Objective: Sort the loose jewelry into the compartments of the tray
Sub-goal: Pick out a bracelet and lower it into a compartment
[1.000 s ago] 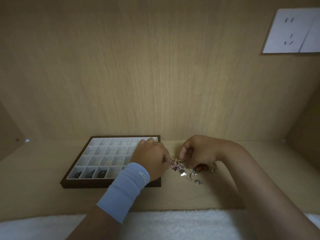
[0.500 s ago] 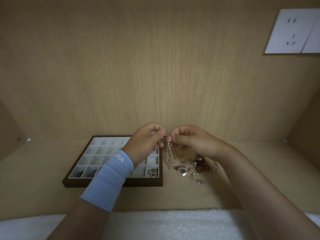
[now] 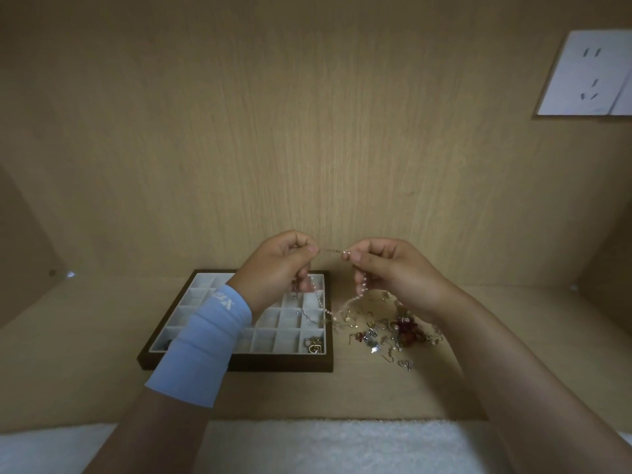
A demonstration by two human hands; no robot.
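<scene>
- Head view: the left hand [image 3: 277, 268] and the right hand [image 3: 393, 271] are raised above the desk [image 3: 85, 354]. Each pinches one end of a beaded strand [image 3: 356, 296] between thumb and forefinger. A short run of fine chain is pulled straight between the fingers [image 3: 309, 249], and the beads hang below in a loop.
- The bottom of the loop hangs low over the right edge of the tray [image 3: 236, 366], just beside the loose jewelry pile [image 3: 393, 333]. I cannot tell whether it touches either.
- A swinging loop could catch an earring hook in the pile and drag pieces along with it.
- Spreading the hands further would probably strain the thin chain or its clasp.
- If either pinch slips, the strand is likely to fall across several compartments or back into the pile.
- The strand looks long for such small cells. A careless coil may spill over a divider onto the gold piece [image 3: 313, 345] in the near right corner compartment.
- The pale blue sleeve [image 3: 205, 343] on the left forearm hides part of the tray, so an occupied cell might be chosen unseen.
</scene>
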